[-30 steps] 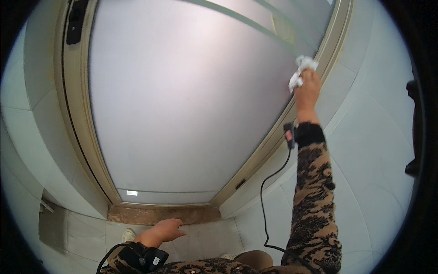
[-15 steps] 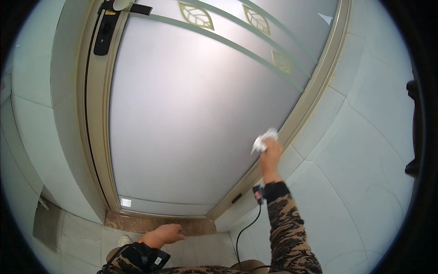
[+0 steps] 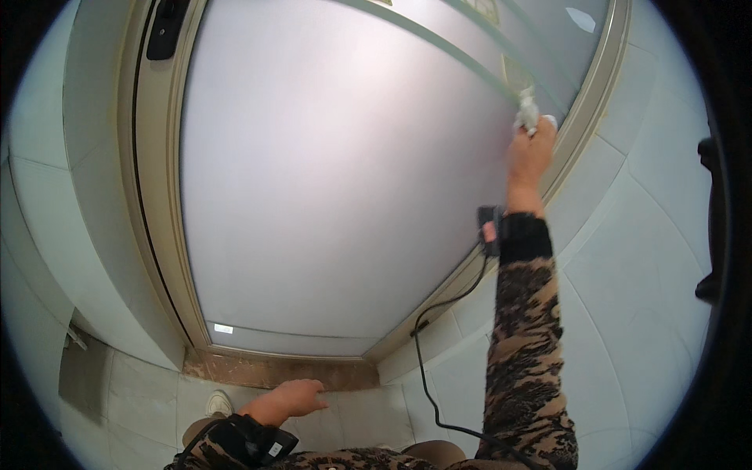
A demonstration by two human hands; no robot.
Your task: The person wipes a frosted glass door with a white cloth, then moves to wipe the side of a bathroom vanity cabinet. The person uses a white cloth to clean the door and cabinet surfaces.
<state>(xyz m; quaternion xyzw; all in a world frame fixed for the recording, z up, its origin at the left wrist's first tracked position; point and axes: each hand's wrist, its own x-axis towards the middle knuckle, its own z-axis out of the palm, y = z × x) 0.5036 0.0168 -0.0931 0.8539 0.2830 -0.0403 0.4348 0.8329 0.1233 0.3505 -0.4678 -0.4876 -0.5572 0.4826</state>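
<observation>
So the right hand (image 3: 530,160) has its fingers clamped on a crumpled white wipe (image 3: 527,113), up toward the right side of the frosted glass door (image 3: 329,188), near its pale green stripes (image 3: 439,41). Left hand (image 3: 294,398) hangs low in front of the door's bottom edge, fingers loosely apart. There's also a black gadget (image 3: 490,229) at the right wrist, and a dark lock plate (image 3: 163,37) on the door's upper left.
</observation>
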